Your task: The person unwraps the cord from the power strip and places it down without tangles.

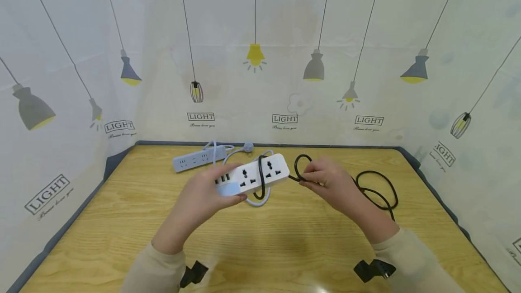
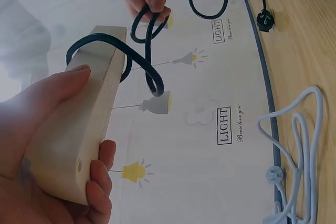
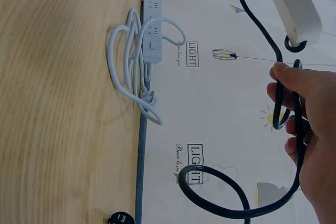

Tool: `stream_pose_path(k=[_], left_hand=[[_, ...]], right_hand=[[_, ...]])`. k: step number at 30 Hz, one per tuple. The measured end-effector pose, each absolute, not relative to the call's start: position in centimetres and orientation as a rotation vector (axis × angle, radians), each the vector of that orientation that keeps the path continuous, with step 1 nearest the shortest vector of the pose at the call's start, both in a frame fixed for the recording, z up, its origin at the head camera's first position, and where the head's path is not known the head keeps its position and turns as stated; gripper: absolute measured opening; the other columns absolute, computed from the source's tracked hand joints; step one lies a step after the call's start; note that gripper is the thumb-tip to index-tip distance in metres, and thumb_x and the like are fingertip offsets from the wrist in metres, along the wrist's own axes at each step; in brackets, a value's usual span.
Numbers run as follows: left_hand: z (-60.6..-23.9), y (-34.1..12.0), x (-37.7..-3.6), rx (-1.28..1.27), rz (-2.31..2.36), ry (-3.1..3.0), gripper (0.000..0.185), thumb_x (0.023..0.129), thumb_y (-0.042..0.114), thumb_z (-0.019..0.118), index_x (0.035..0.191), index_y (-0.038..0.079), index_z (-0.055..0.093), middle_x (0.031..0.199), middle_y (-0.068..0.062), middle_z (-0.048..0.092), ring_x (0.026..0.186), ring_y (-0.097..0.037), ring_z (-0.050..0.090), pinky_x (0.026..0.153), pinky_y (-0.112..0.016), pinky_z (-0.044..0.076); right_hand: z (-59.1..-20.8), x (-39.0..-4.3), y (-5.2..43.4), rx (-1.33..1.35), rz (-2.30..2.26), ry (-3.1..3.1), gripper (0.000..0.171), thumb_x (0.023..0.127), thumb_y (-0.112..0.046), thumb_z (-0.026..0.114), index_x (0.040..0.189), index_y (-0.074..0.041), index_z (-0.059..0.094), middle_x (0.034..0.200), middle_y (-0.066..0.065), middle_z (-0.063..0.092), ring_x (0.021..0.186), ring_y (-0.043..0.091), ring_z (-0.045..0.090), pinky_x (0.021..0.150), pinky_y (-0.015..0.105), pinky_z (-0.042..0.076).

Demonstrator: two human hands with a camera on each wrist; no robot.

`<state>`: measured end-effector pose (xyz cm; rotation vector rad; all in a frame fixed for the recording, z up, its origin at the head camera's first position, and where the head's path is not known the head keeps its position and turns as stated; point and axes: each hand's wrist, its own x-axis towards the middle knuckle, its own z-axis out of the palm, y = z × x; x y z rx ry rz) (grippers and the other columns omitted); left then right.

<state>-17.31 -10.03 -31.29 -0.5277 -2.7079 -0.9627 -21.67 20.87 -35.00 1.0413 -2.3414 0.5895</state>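
Note:
My left hand [image 1: 203,192] grips a white power strip [image 1: 277,164] by its left part, thumb and fingers around the body. It is raised and tilted, sockets facing me in the head view. A black cord [image 1: 262,182] loops around the strip's right half. From the strip's right end the cord runs to my right hand [image 1: 333,186], which pinches it between thumb and fingers, as the right wrist view also shows. A small bend of cord rises above these fingers. More cord trails past the right forearm in a loose loop. The left wrist view shows the strip's underside [image 2: 92,108].
A second, pale power strip [image 1: 195,160] lies behind the left hand on the wooden table [image 1: 260,248], its white cord [image 3: 113,66] bunched beside it. Its plug [image 1: 248,147] lies near the back edge. The black cord's plug [image 2: 265,21] shows in the left wrist view.

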Motion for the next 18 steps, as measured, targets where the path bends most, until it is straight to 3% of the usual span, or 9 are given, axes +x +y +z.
stream_pose_path(k=[18], left_hand=[[-32.3,-11.7,-18.9,-0.378,-0.907,-2.792,0.068,0.074,0.034,0.085,0.134,0.014,0.06,0.129,-0.011,0.061,0.092,-0.022,0.058,0.07,-0.036,0.046]], right_hand=[[-35.2,-19.3,22.1,1.216,0.55,-2.233,0.018,0.072,-0.004,0.084,0.087,-0.012,0.078,0.085,-0.009,0.06,0.073,0.007,0.046,0.058,0.021,0.041]])
